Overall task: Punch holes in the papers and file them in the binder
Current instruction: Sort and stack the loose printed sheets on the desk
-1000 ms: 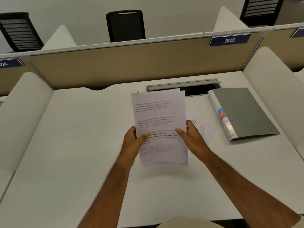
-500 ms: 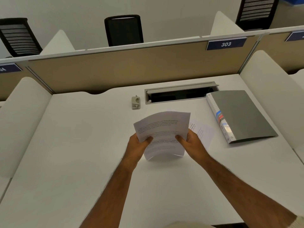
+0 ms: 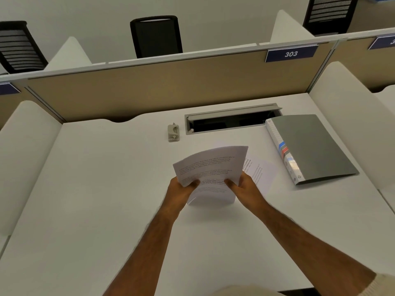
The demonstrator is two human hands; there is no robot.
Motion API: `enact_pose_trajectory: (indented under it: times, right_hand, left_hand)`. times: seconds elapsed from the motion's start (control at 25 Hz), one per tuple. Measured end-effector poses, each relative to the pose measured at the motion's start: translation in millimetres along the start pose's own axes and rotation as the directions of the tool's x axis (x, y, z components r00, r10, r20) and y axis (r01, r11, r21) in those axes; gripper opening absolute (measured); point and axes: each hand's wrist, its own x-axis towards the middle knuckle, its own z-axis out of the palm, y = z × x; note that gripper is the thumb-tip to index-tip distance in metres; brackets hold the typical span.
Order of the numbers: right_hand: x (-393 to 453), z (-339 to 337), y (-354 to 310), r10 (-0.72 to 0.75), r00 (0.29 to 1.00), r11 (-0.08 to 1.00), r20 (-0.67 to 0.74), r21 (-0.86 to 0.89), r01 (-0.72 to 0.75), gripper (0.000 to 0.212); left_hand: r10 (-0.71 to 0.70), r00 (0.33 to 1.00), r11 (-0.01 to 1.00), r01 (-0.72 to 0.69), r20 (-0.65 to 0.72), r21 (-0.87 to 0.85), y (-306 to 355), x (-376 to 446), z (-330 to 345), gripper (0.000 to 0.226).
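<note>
Since a second ago the papers have tipped from upright to bowed forward over the desk, uncovering the hole punch; judged a squaring-up before punching; no holes made yet. Left hand and right hand each pinch the stack's lower edges, thumbs on top; one loose sheet lies beside; binder closed, right.

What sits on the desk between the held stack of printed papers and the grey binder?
In the head view, one loose printed sheet lies flat between the stack of printed papers and grey binder; otherwise bare white desk.
</note>
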Motion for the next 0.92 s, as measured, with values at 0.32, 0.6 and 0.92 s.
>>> enact_pose_trajectory:
  times: [0.32, 0.6, 0.92]
  right_hand:
    - [8.1, -2.6, -1.3, -0.032, 0.998, 0.999, 0.048, -0.005, 0.032, 0.036]
    - [17.3, -2.4, 6.7, 0.099, 0.992, 0.993, 0.077, 0.052, -0.103, 0.041]
    - [25.5, -27.0, 51.5, 0.191, 0.977, 0.97, 0.092, -0.172, -0.174, 0.021]
  left_hand:
    - [-0.043, 0.999, 0.996, 0.041, -0.027, -0.074, -3.8, 7.5, -4.6, 0.032]
    - [-0.125, 0.992, 0.981, 0.121, -0.017, -0.153, -20.1, 7.6, -2.8, 0.04]
    - [-0.143, 0.987, 0.981, 0.132, -0.072, -0.14, -49.6, 8.1, -4.7, 0.039]
